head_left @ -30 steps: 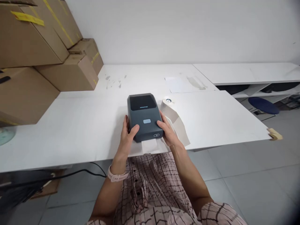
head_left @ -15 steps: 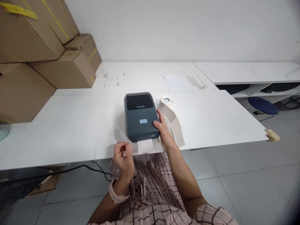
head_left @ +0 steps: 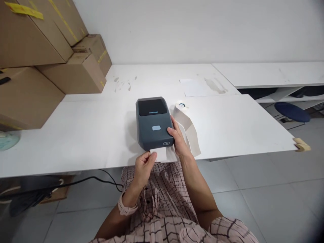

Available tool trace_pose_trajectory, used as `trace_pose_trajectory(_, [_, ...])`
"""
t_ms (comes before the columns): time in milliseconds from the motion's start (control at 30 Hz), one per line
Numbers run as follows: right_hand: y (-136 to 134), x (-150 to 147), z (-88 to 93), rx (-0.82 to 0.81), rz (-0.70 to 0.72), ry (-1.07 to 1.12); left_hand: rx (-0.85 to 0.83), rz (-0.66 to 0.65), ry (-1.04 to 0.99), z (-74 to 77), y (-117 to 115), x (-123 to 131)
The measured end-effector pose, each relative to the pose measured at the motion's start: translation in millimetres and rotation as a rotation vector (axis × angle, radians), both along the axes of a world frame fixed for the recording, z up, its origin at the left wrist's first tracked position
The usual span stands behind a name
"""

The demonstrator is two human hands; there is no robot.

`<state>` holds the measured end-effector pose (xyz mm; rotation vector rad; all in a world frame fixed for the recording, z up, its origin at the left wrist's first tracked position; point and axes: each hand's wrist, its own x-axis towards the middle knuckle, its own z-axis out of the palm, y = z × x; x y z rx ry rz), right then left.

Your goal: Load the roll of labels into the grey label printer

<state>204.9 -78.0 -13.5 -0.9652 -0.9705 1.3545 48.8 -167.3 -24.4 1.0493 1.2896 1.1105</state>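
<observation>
We have the printer (head_left: 152,135), dk grey w/ blk top panel and a pale button, at the front edge of the white tabletop (head_left: 88,138), approx. centre. Can't tell if its base rests flat or is lifted a bit.

R hand (head_left: 180,140): clamped on printer's R side, thumb on top near the edge, other fingers along the flank. L hand (head_left: 144,165): thumb and fingers together, pinching the L edge of the white paper slip (head_left: 161,154) that sticks out of printer's front. We note a pale wristband (head_left: 126,206) on L wrist.

Just R of printer: a creased paper strip (head_left: 191,131), w/ a small roll (head_left: 182,105) at its far end. Farther back, R of centre: flat white sheet (head_left: 193,88). Far L: stacked cardboard boxes (head_left: 76,74) w/ yellow tape. Blue stool (head_left: 292,112) well off to R.
</observation>
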Motion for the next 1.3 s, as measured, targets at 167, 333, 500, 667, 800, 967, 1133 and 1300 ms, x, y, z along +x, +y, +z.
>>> trace_pose_trajectory(167, [-6.9, -4.3, -2.0, 0.147, -0.121, -0.214, 0.364, 0.426, 0.219, -14.2, -3.3, -7.3])
trace_pose_trajectory(333, [-16.7, -11.6, 1.3, 0.257, -0.257, -0.481, 0.437, 0.329, 0.151, -17.8, 21.0, -13.2])
trace_pose_trajectory(500, [-16.4, -12.7, 0.3, 0.245, -0.293, -0.437, 0.446, 0.183, 0.118, -23.2, 34.7, -18.5])
trace_pose_trajectory(667, [-15.2, -10.2, 0.3, 0.216, -0.259, -0.284, 0.444, 0.216, 0.147, -23.9, 31.5, -22.6])
trace_pose_trajectory(800, [-13.6, -7.2, 1.0, 0.202, -0.239, -0.192, 0.426, 0.200, 0.164, -22.2, 28.5, -19.8])
trace_pose_trajectory(967, [-11.7, -5.8, -5.1, 0.216, -0.203, -0.133, 0.448, 0.138, 0.113, -27.5, 27.8, -11.6])
trace_pose_trajectory(1133, [-12.7, -7.0, -9.2, 0.242, -0.230, -0.151, 0.489, 0.150, 0.139, -32.0, 30.8, -10.2])
trace_pose_trajectory(1300, [-17.8, -3.5, -1.2, 0.310, -0.230, -0.339, 0.495, 0.157, 0.172, -30.4, 30.9, -11.1])
